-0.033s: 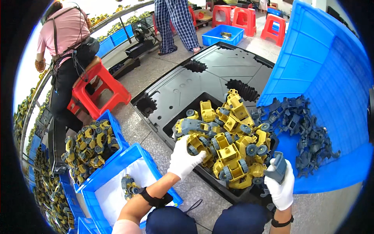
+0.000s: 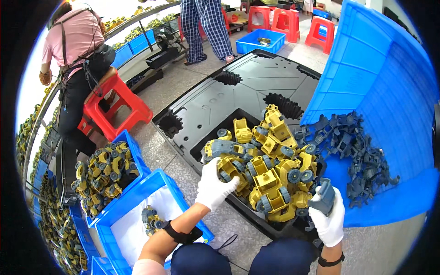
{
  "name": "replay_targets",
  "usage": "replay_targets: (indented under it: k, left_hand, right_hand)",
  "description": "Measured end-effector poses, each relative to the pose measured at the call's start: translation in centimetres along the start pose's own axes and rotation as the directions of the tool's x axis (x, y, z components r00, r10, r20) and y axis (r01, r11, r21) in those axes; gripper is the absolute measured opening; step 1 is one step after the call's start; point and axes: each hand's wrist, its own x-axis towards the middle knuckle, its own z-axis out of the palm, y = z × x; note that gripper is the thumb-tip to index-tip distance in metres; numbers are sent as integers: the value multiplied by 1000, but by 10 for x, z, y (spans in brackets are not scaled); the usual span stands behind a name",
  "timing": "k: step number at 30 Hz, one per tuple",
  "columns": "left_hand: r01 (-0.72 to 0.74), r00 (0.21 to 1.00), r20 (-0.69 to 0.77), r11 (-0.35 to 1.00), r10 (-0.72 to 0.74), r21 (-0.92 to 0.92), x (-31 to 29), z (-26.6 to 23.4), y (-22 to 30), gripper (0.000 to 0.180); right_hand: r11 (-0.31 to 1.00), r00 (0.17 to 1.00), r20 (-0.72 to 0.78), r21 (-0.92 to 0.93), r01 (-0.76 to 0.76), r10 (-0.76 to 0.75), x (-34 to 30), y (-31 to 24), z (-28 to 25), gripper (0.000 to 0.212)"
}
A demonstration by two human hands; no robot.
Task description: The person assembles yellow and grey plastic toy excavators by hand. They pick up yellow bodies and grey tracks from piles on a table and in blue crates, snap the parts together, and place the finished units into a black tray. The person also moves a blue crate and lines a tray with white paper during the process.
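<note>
My left hand (image 2: 213, 187), in a white glove, is closed on a yellow toy truck (image 2: 228, 167) with grey wheels. That truck is at the near left edge of a heap of yellow-and-grey toy trucks (image 2: 270, 182) in a recess of the black plastic tray (image 2: 205, 106). At the heap's right side, my right hand (image 2: 331, 220), also gloved, grips a dark grey plastic toy part (image 2: 322, 197). Its fingers wrap the part from the right, and their far sides are hidden. Several similar dark grey parts (image 2: 358, 156) lie piled in a large tilted blue bin (image 2: 347, 68).
On my left, a blue crate (image 2: 107, 231) holds one toy truck (image 2: 151, 220) on a white sheet. Beyond it stands another crate full of toy trucks (image 2: 108, 173). A person in pink (image 2: 78, 39) sits on a red stool (image 2: 120, 107) by a conveyor; another person's checked trousers (image 2: 206, 28) show farther back.
</note>
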Motion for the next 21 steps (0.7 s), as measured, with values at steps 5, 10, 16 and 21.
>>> replay_targets:
  k: [5, 10, 16, 21]
  left_hand:
    - [-532, 817, -49, 784, 574, 321, -8, -10, 52, 69]
    - [-891, 453, 377, 398, 808, 219, 7, -2, 84, 56]
    - [-921, 331, 584, 389, 741, 28, 44, 4, 86, 49]
    - [-390, 739, 118, 564, 663, -728, 33, -2, 73, 57]
  right_hand:
    - [999, 999, -18, 4, -37, 37, 0, -1, 2, 37]
    - [995, 998, -16, 81, -55, 56, 0, 3, 6, 36]
    - [967, 986, -17, 202, -157, 164, 0, -3, 6, 37]
    - [983, 996, -12, 161, -86, 89, 0, 5, 3, 38]
